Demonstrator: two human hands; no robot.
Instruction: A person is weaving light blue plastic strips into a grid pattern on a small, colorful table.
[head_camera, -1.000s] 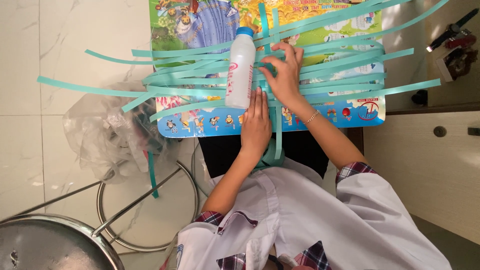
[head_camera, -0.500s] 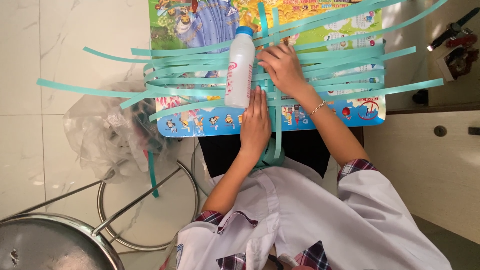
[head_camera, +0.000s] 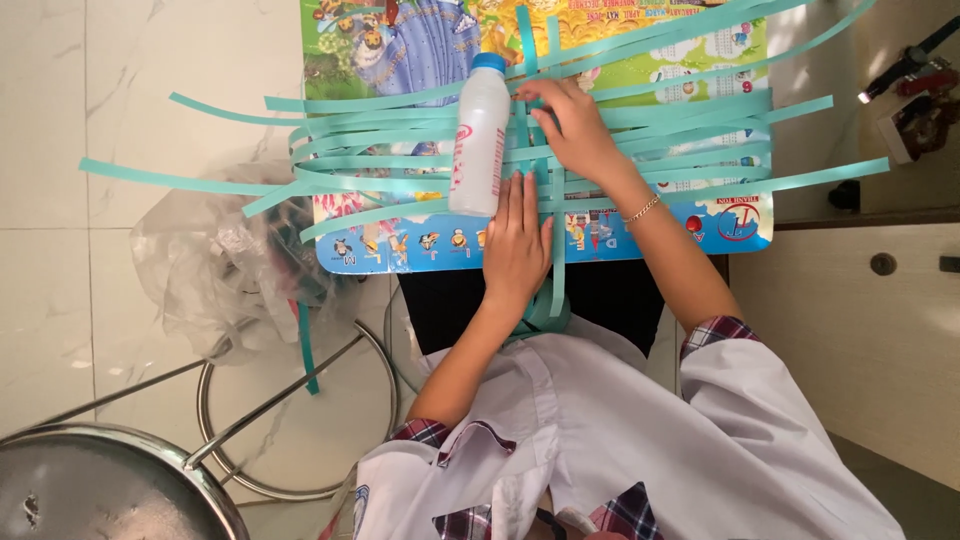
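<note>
Left hand (head_camera: 515, 245), one: flat, fingers (head_camera: 517, 195) stretched out and gripping nothing, pressing the long teal paper strips (head_camera: 680, 115) onto the colourful printed chart-topped counter (head_camera: 730, 225) near its near edge.

Right hand (head_camera: 570, 125), one: fingers curled, pinching an upright strip at mid-counter. To weave well, judged: keep the flat hand firm so crossings stay put; slide the pinched strip snug.

White plastic bottle with blue cap (head_camera: 480, 140), one: lying on the strips, touching the left fingertips.

Strips: over a dozen, mostly crosswise; exact count uncertain.

Crumpled clear plastic bag (head_camera: 215, 270), one: off the counter's left edge.
</note>
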